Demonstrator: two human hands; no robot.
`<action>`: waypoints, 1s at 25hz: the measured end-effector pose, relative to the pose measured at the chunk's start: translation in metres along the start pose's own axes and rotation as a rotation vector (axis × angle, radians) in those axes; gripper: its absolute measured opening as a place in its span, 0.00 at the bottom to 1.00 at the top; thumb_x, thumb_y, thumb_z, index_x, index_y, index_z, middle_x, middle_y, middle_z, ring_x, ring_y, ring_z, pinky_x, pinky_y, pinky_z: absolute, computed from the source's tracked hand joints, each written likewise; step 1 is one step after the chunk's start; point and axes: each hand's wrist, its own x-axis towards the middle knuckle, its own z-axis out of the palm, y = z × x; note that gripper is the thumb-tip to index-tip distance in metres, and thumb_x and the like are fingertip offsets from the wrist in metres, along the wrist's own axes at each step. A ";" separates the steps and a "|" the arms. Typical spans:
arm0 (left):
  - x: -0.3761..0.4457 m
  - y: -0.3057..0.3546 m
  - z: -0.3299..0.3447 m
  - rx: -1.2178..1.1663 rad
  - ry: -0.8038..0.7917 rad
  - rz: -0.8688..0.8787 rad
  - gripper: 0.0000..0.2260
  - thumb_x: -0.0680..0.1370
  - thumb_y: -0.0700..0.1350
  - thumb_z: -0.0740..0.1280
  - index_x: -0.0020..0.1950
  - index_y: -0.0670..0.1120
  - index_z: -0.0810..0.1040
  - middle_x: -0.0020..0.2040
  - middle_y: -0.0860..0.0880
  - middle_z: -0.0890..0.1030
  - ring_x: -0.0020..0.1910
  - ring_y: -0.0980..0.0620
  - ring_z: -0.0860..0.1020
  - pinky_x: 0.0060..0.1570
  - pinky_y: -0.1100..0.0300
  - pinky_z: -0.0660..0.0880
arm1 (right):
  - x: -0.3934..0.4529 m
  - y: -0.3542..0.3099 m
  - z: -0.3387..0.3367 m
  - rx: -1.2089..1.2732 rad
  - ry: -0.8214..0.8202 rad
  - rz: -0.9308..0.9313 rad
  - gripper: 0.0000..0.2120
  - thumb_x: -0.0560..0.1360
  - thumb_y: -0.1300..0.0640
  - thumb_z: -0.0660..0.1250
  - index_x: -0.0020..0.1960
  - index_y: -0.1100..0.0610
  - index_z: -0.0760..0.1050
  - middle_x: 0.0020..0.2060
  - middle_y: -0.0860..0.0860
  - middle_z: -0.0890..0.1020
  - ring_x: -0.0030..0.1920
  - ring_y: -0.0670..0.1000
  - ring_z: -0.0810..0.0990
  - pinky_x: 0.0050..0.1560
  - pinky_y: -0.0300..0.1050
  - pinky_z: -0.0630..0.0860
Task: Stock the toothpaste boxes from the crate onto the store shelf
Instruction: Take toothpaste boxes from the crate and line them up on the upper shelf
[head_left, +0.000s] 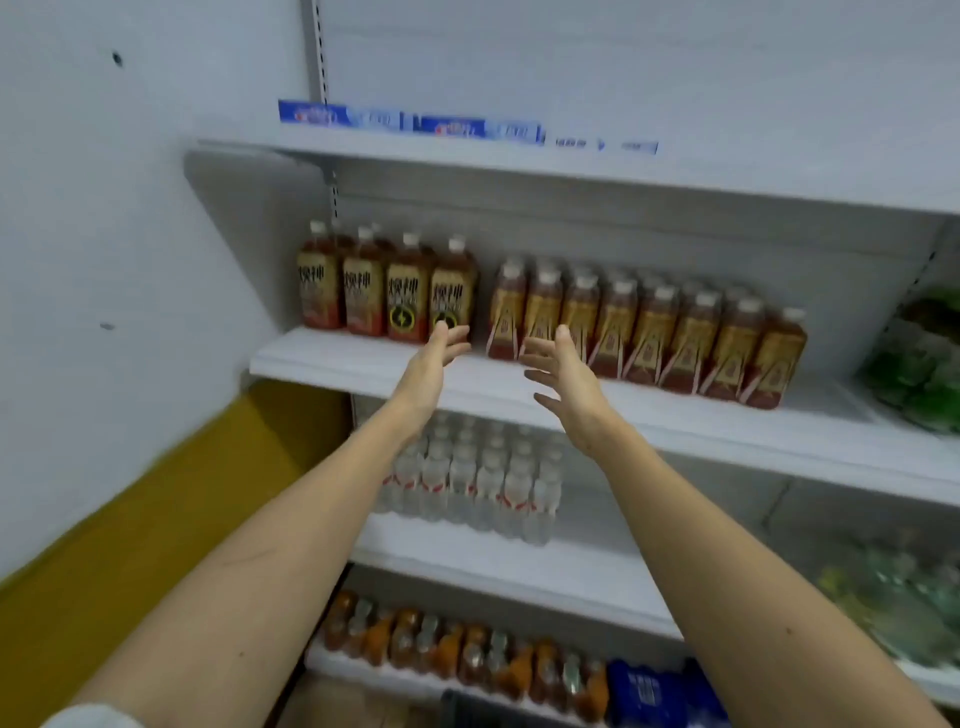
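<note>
White store shelf (519, 171) at top, carrying toothpaste boxes (405, 123) in a row along its back. Below that shelf, left hand (428, 371) and right hand (569, 384), both empty, fingers spread, before tea bottles (649, 332).

Brown tea bottles (387, 293) with dark labels stand beside a longer row of red-and-gold bottles (644, 332). Below them stand clear water bottles (472, 480), lower still orange drink bottles (457, 649) and blue packs (657, 693). Green packages (922, 364) lie far right.
</note>
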 end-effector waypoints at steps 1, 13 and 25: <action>-0.014 -0.023 0.001 0.008 -0.018 -0.047 0.26 0.83 0.60 0.42 0.74 0.52 0.69 0.71 0.48 0.73 0.74 0.50 0.64 0.72 0.46 0.56 | -0.011 0.023 0.002 -0.016 0.023 0.054 0.30 0.82 0.37 0.43 0.69 0.52 0.72 0.66 0.53 0.75 0.67 0.54 0.72 0.70 0.56 0.66; -0.129 -0.267 0.072 0.077 -0.159 -0.608 0.25 0.84 0.59 0.45 0.74 0.51 0.69 0.70 0.47 0.74 0.72 0.46 0.67 0.68 0.49 0.60 | -0.116 0.274 -0.017 -0.091 0.017 0.583 0.31 0.81 0.36 0.44 0.72 0.52 0.69 0.70 0.53 0.73 0.70 0.56 0.70 0.70 0.54 0.64; -0.185 -0.520 0.183 0.117 -0.090 -1.094 0.18 0.85 0.49 0.52 0.71 0.45 0.70 0.71 0.45 0.70 0.73 0.46 0.65 0.72 0.52 0.60 | -0.160 0.557 -0.051 0.061 -0.041 1.152 0.27 0.82 0.39 0.50 0.69 0.54 0.73 0.66 0.57 0.75 0.66 0.58 0.72 0.67 0.54 0.67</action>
